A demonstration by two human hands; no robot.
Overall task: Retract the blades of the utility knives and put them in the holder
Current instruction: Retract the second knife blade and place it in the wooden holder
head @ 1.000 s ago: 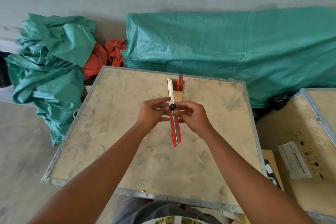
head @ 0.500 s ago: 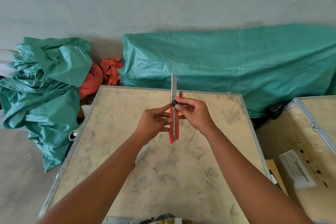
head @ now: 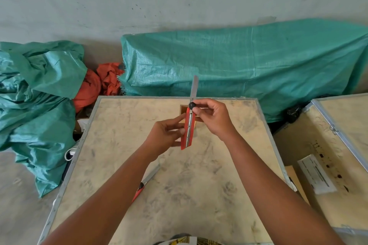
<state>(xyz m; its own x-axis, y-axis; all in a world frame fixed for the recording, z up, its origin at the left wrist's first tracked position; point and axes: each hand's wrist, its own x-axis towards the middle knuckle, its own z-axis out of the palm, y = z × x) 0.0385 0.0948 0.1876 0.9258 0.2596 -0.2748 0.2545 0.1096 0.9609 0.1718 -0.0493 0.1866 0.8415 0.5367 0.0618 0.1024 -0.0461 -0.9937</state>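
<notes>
both hands [head: 214, 118] grip red knife [head: 188, 129], blade extended.

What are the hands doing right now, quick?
Left hand: closed on the red utility knife, gripping its body.
Right hand: closed on the same knife, fingers pinching its black knob.

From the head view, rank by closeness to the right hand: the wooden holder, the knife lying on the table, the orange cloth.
From the right hand:
1. Wooden holder, just behind it.
2. Knife lying on the table, below left, partly under the left forearm.
3. Orange cloth, off the table's far-left corner.
</notes>
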